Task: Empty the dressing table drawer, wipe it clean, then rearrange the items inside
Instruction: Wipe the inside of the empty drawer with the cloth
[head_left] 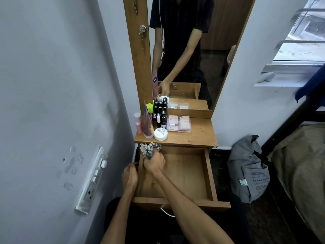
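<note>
The right hand (154, 163) is reaching into the open drawer (210, 173) with its fingers curled tightly round a crumpled patterned cloth (149, 149) — the cloth is bunching up above the knuckles at the drawer's far left corner, just under the desk (198, 136) top. The left hand (129, 176) is sitting just left of the right one, gripping the drawer's left side wall with fingers curled over its edge. The drawer is standing pulled out toward the person, its wooden floor showing bare to the right of the right hand.

Beyond both hands, on the desk top, the toiletries are standing in a cluster: a white round jar (160, 134) nearest the cloth, a pink tube (147, 125) and pink bottle (137, 122) to its left, several small dark bottles (161, 114) behind, and 1 clear case of pale palettes (179, 123) to the right. A grey bag (246, 169) is lying on the floor well right of the drawer.
</note>
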`<state>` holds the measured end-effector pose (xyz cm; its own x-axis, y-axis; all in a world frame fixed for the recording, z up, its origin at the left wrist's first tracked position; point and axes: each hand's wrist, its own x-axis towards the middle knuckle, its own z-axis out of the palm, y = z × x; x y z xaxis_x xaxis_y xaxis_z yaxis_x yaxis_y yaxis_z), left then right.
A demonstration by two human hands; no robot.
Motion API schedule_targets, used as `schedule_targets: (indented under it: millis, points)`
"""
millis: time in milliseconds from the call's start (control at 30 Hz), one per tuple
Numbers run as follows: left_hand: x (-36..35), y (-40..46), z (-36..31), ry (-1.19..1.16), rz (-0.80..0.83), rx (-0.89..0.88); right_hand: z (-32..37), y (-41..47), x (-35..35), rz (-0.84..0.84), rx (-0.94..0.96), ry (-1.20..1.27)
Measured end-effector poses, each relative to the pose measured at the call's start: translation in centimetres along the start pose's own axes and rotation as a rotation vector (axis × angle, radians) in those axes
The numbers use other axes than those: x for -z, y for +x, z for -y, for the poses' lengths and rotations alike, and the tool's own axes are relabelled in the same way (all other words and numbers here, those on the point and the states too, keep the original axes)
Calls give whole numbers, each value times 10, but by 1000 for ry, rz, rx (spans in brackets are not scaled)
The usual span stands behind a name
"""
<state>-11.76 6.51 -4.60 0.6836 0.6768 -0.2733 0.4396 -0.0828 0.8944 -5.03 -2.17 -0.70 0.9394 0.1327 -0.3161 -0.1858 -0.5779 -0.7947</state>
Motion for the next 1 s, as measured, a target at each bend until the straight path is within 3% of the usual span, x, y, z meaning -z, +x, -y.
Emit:
schedule_targets:
  millis: [233, 433, 633, 700, 833, 900, 1000]
  points:
    - [2, 8, 6, -18, -20, -2, -13, -1, 10, 204, 136, -125]
    - [-4, 11, 6, -260, -36, 146, -55, -49, 38, 460, 294, -200]
    - [0, 10, 0, -405, -16, 214, -26, -75, 54, 565, 511, -424]
    - [3, 7, 4, -332, -5, 163, -17, -78, 62, 588, 529, -507]
    - [3, 4, 6, 48, 22, -45, -11, -71, 101, 663, 441, -711]
    - [1, 1, 5, 141, 32, -102, -12, -63, 123, 633, 324, -829]
    - [-2, -1, 6, 221, 63, -133, -15, -51, 136, 273, 332, -874]
